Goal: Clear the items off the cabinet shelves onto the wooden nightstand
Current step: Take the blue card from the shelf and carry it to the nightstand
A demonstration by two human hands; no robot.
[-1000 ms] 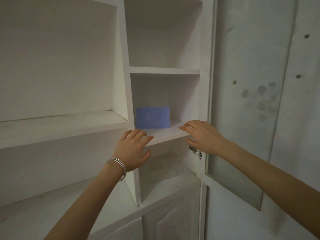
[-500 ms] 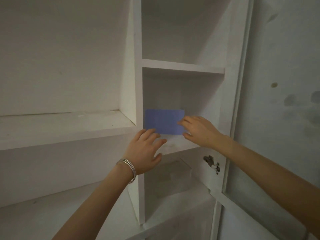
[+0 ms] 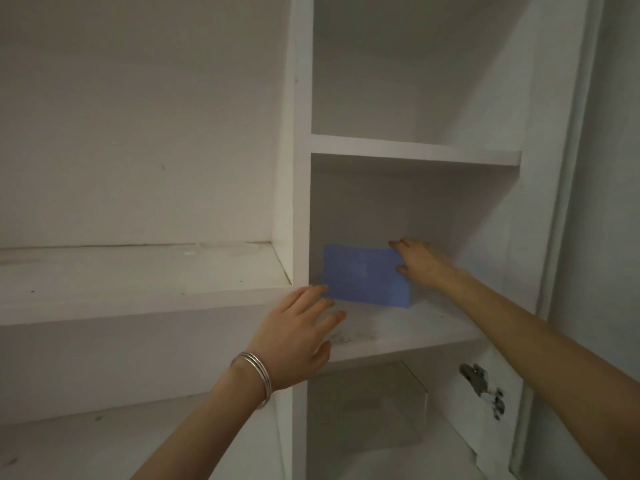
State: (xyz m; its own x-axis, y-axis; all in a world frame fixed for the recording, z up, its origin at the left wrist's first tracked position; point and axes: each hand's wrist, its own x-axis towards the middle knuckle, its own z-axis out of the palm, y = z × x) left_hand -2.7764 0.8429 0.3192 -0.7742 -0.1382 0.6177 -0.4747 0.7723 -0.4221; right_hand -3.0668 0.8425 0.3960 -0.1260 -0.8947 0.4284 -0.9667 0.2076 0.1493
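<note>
We see 1 blue box standing on the middle shelf of the narrow right compartment of the white cabinet, toward the rear. The right hand clasps the box's right end, fingers over the top corner and thumb on the front face. The left hand, with silver bangles at the wrist, is spread with straight fingers. Its fingertips are at the box's lower left corner, and we cannot tell whether they touch it.

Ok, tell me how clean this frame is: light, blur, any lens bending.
Head view: dim, flat grey light with no glare; the right hand at the blue box is smeared by motion blur, the left hand and its bracelet sharper; the wide lens tilts and bows the cabinet frame at right.
</note>
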